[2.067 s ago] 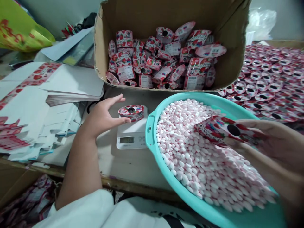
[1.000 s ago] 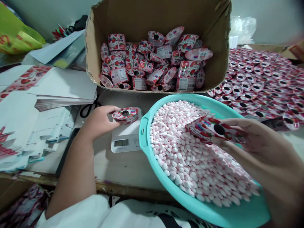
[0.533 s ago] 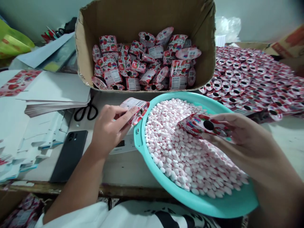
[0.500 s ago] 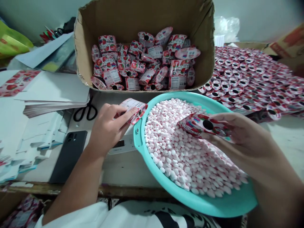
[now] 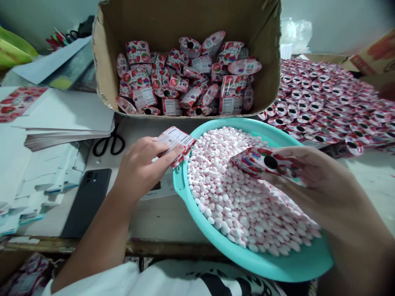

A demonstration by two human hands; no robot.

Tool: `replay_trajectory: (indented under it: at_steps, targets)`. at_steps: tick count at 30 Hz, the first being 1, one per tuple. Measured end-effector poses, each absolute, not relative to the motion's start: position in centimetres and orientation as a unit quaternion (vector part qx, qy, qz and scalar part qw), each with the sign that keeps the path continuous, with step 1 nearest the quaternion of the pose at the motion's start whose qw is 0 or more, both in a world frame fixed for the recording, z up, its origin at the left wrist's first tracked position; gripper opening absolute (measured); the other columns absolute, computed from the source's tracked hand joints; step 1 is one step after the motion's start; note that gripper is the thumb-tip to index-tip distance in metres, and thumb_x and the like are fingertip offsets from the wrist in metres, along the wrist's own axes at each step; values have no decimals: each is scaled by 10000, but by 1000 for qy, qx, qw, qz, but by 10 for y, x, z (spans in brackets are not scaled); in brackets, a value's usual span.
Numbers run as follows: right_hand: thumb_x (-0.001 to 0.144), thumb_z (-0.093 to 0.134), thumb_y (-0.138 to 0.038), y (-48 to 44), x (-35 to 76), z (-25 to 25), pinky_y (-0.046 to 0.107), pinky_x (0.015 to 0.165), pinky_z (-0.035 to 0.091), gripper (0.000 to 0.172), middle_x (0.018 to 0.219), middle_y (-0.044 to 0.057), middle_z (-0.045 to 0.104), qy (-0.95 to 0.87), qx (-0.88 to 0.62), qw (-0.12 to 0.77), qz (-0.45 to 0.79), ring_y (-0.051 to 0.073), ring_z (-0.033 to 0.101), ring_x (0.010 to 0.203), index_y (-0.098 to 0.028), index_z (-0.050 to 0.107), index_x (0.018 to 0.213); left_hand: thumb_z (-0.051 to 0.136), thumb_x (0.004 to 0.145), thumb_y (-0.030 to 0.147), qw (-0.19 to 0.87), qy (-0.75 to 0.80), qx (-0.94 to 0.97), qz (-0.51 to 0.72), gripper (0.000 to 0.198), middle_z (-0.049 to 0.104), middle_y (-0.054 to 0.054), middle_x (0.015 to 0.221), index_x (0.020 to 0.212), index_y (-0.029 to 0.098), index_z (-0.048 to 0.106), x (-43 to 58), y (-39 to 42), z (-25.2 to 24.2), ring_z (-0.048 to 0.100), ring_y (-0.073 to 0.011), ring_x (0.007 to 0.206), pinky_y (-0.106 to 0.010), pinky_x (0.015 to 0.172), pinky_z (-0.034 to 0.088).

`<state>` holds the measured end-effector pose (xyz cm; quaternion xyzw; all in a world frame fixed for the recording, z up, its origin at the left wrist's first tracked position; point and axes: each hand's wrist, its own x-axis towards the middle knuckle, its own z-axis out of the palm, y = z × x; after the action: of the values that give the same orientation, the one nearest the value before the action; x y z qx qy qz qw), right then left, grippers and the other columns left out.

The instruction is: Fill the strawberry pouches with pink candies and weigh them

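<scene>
My left hand (image 5: pixel 148 164) is closed around a small strawberry-print candy box (image 5: pixel 176 142), its white label panel facing up, beside the rim of a turquoise basin (image 5: pixel 197 220). White and pinkish candies (image 5: pixel 228 197) fill much of that basin. Over the candies, my right hand (image 5: pixel 308 172) grips another candy box (image 5: pixel 256 161), tilted with one end down against them. A round black hole shows in the side of this box. Part of a digital scale (image 5: pixel 160 187) is visible below my left hand.
A cardboard carton (image 5: pixel 105 78) with several candy boxes stands behind the basin. Many more boxes (image 5: pixel 327 102) are massed at right. At left lie black-handled scissors (image 5: pixel 109 144), a phone (image 5: pixel 88 201), and stacked printed sheets (image 5: pixel 68 119).
The box in my left hand has turned so more of its label panel faces up, and it sits slightly closer to the basin. My right hand stays nearly still.
</scene>
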<state>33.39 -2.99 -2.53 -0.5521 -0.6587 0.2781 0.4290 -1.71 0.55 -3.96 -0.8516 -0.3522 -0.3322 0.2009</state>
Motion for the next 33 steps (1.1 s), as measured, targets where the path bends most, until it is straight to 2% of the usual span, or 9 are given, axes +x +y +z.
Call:
replay_trajectory:
  at_steps: [5,11,16,21,26,29,33]
  targets:
    - [753,799,-341,-30,335,-26,374,844,521,380,1050,39,682,-665,-562,415,265,213,658,955,-278,624,1084,701,883,164,194,-328,-866,-324,367,702,-22,994,1235,267,675,-19,4,-37,657,-176,937,-359,1012,540]
    - [747,811,-346,-31,336,-26,393,882,525,387,1079,43,695,-664,-563,417,262,230,668,995,-279,637,1086,712,877,172,201,-347,-841,-364,362,686,-2,934,1215,300,686,-18,5,-43,659,-164,915,-344,984,547]
    - [735,823,-332,-30,336,-27,381,885,517,395,1062,33,685,-666,-562,418,255,223,661,994,-281,639,1082,642,933,227,153,-370,-859,-319,335,705,2,995,1245,342,676,-22,2,-40,680,-187,966,-363,989,546]
    - [762,800,-296,-30,333,-25,350,874,514,365,1049,25,683,-667,-542,430,275,195,657,977,-277,624,1082,663,917,207,141,-356,-866,-322,369,710,11,1029,1261,338,659,-23,-1,-37,681,-177,995,-358,1031,526]
    - [759,795,-288,-30,331,-24,347,852,518,352,1021,18,682,-668,-542,431,274,189,653,939,-275,623,1067,633,929,211,112,-398,-846,-337,268,712,-9,998,1168,302,714,-21,-3,-33,675,-196,1040,-337,981,543]
    - [742,802,-302,-31,329,-22,358,841,527,361,998,21,684,-659,-549,433,278,203,653,926,-274,626,1055,617,934,213,82,-402,-854,-320,312,703,-28,1046,1224,299,694,-25,-4,-28,674,-187,1001,-316,912,560]
    - [700,833,-309,-31,329,-20,343,793,538,402,968,18,691,-657,-554,431,274,207,660,881,-278,643,1053,705,883,278,45,-444,-818,-364,372,703,-39,1067,1254,266,678,-35,-1,-21,669,-165,930,-291,819,562]
